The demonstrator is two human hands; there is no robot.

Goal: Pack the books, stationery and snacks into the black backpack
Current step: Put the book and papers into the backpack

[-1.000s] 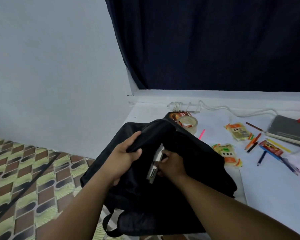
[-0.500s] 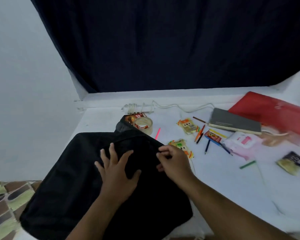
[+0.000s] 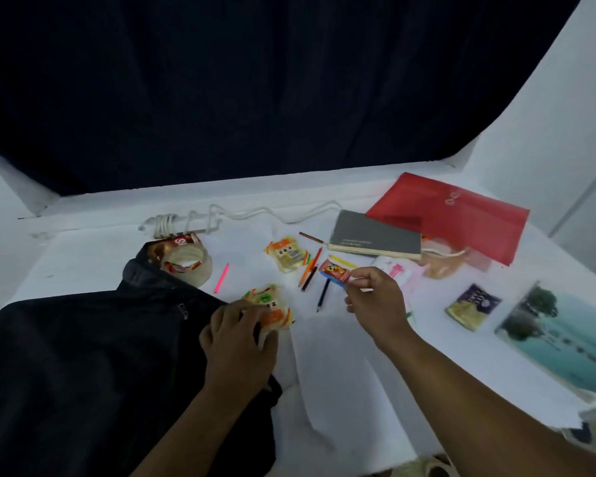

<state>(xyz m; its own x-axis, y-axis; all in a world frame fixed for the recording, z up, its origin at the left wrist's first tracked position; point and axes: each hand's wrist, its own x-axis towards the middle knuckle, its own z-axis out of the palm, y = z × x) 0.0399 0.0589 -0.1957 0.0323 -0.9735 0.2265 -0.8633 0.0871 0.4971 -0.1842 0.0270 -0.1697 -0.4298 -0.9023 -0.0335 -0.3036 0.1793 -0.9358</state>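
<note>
The black backpack [image 3: 83,366] lies flat on the left of the white table [image 3: 358,373]. My left hand [image 3: 238,346] grips a yellow-orange snack packet [image 3: 272,304] at the backpack's right edge. My right hand [image 3: 375,301] pinches the end of a small red snack bar [image 3: 334,271]. A second yellow snack packet [image 3: 288,253] and several pencils [image 3: 312,270] lie beyond. A grey notebook [image 3: 375,239], a red folder [image 3: 461,218], a dark snack pack [image 3: 473,306] and a book with a sea-view cover [image 3: 561,335] lie to the right.
A roll of clear tape [image 3: 190,265] and a brown packet [image 3: 176,243] sit at the backpack's top. A pink pen [image 3: 221,277] lies beside them. A coiled white cable [image 3: 200,220] runs along the back. A dark curtain [image 3: 255,98] hangs behind the table.
Both hands left the backpack and moved right. The left now grips the snack packet, the right pinches the red snack bar. The view turned to the right.
</note>
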